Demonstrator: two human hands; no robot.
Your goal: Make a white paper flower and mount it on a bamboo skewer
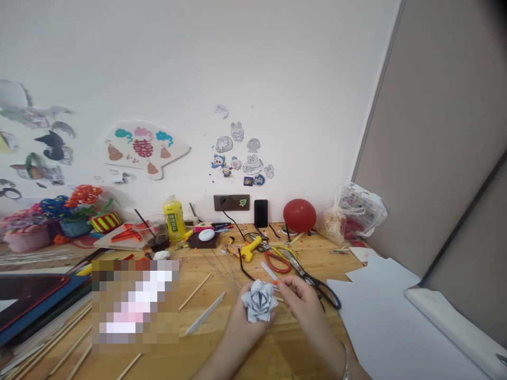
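Observation:
My left hand [246,316] is closed around a folded paper flower [260,302], white with dark grey marks and pointed petals facing up. My right hand [303,303], with a bracelet at the wrist, is just right of the flower. Its thumb and forefinger pinch a slim white piece [270,271] with an orange part near the fingertips; its exact kind is unclear. Beyond that hand lie black-handled scissors [317,282] and red-handled scissors [277,262]. A yellow hot glue gun [250,250] rests farther back. Left of the flower is a folded white paper strip [205,314].
White paper sheets [384,316] cover the table's right side. A red balloon [300,215], a phone [261,213] and a yellow drink bottle [175,219] stand along the wall. Thin wooden sticks [195,292] and a cup of dark liquid [157,235] are to the left.

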